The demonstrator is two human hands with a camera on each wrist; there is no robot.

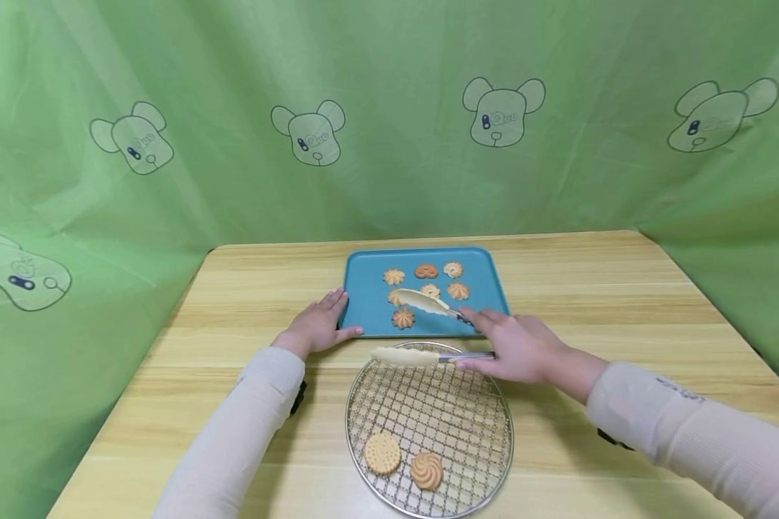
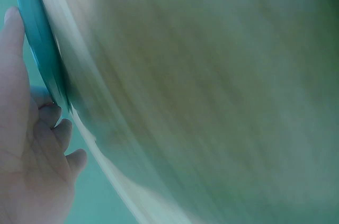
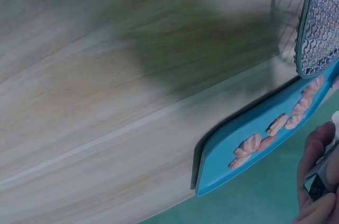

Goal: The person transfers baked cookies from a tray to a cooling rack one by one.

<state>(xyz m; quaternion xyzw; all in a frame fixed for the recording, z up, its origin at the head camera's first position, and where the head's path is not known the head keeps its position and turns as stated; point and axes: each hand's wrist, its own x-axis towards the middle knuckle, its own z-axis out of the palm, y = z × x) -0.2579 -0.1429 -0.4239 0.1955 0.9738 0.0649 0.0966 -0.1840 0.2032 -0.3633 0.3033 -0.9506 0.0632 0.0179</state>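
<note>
My right hand (image 1: pixel 522 349) holds food tongs (image 1: pixel 467 355) with metal arms and cream tips. The tongs are spread wide. Their far tip overlaps the cookies on the blue tray (image 1: pixel 366 259), while the near tip is over the far edge of the round wire rack (image 1: pixel 422 404). Several shaped cookies lie on the tray, among them a flower-shaped cookie (image 1: pixel 403 318) and a brown pretzel-shaped cookie (image 1: pixel 425 271). My left hand (image 1: pixel 314 324) holds the tray's near left corner, thumb at the front rim and fingers along the left side.
Toward me on the rack are a round dotted biscuit (image 1: pixel 382 453) and a swirl cookie (image 1: pixel 426 471). The rack stands just in front of the tray on a wooden table (image 1: pixel 591 288). A green curtain (image 1: pixel 396 194) with bear-head prints surrounds the table's back and sides.
</note>
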